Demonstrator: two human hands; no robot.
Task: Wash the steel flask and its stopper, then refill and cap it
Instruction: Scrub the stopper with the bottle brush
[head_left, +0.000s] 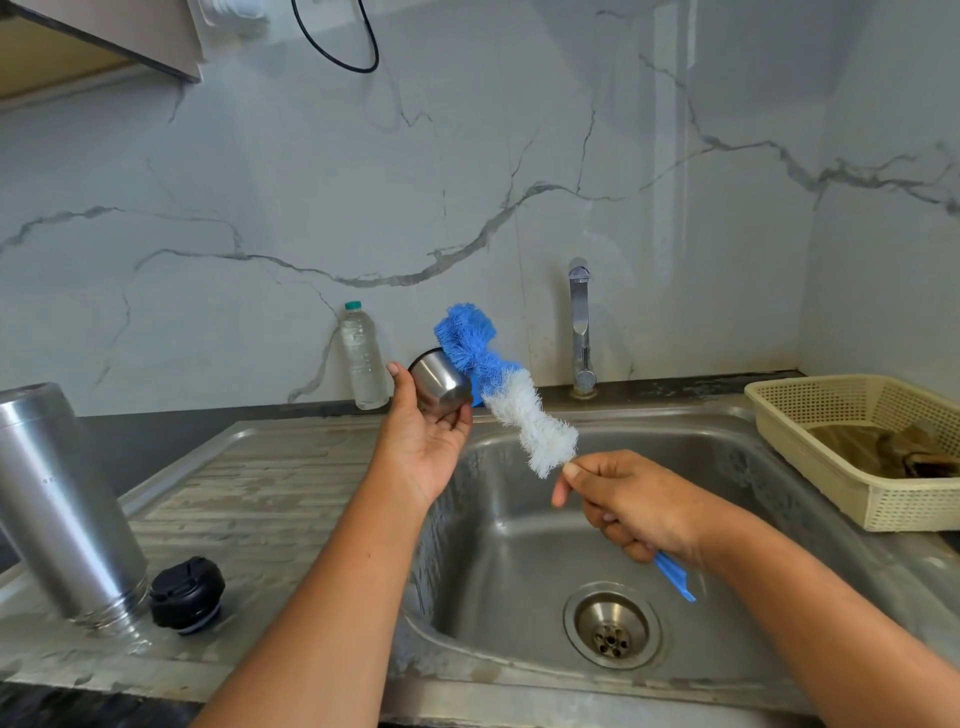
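Left hand (426, 436) curls round one small steel cup (441, 387), right hand (628, 506) grips one blue-white bottle brush (509, 395); one mouth-down steel flask (62, 504), one black round stopper (187, 595), one beige plastic basket (779, 415) holding brown items.

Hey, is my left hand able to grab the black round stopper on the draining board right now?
Probably not yet: the left hand grips the small steel cup. The way to the black round stopper looks free, beside the upturned steel flask.

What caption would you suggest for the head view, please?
At the sink, the left hand holds a steel cup; the right hand grips a bottle brush.
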